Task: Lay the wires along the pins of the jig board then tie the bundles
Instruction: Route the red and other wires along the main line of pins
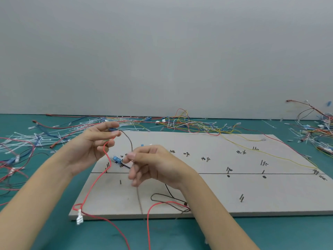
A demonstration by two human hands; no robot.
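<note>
Head view, single frame. I note the jig board lying flat on the green table, pins standing up from it in ones and pairs, hand-written marks beside several.

Left hand is raised over the board's left far corner, thumb and forefinger pinching a blue terminal from which a brown wire arcs down to the right. A red wire also hangs from this hand, trailing over the board's left near corner and off the table edge. Right hand is just beside it, lower, fingertips pinching the brown wire where it comes down near a blue connector lying on the board.

My reading: the two hands hold one short span of wire taut between them so that it can be lowered against a chosen pin; the left sets the end, the right guides the run. The slack of brown wire loops loosely on the board's near side, and a white connector rests at the near left corner.

A yellow wire already crosses the right part of the board to its right edge. No ties on the board that I can see.

Hard to make out: whether the red wire is gripped or only draped over the left fingers; the right palm covers some pins and markings. Loose wires and cable ties litter the far table, too tangled to sort.
</note>
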